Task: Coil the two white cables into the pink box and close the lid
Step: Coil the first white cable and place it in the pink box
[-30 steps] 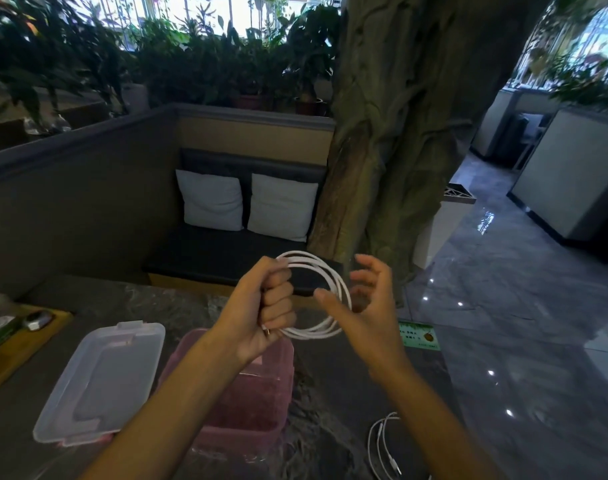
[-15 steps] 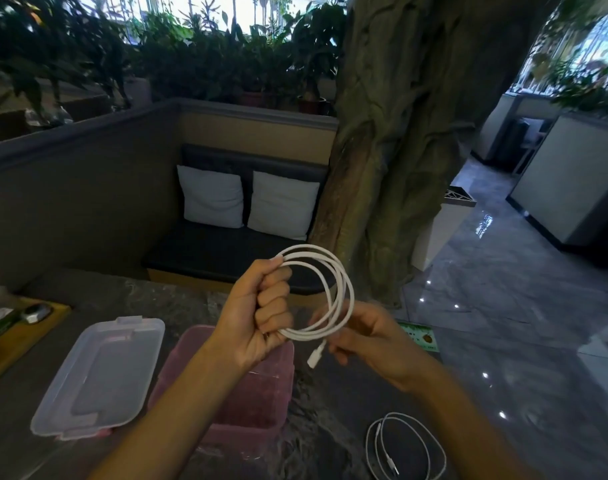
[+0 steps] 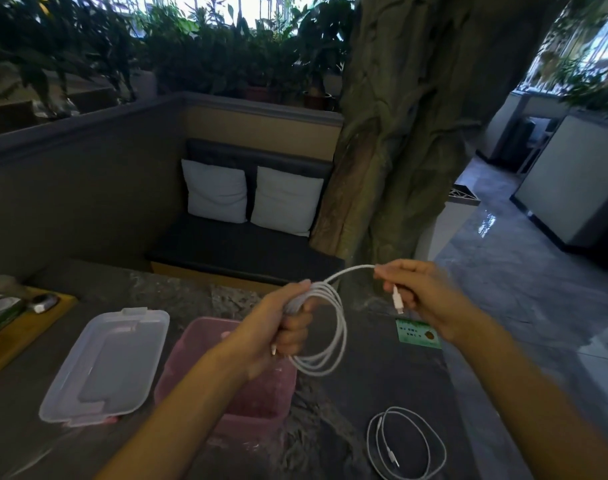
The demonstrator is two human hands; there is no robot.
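On dark marbled table (image 3: 382, 368), second cable (image 3: 408, 443)

green sticker (image 3: 419, 333) on table has print, too blurry to read.

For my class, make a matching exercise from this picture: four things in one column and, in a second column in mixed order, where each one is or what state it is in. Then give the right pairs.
Things:
1. Coiled cable
2. Second cable
3. Clear lid
4. Pink box

Places or states:
A. Lying off the box, flat on the table to its left
B. Held in loops by the left hand, its plug end in the right hand
C. Open, under the left forearm
D. Lying loose on the table, near the right forearm

Pairs: 1-B, 2-D, 3-A, 4-C
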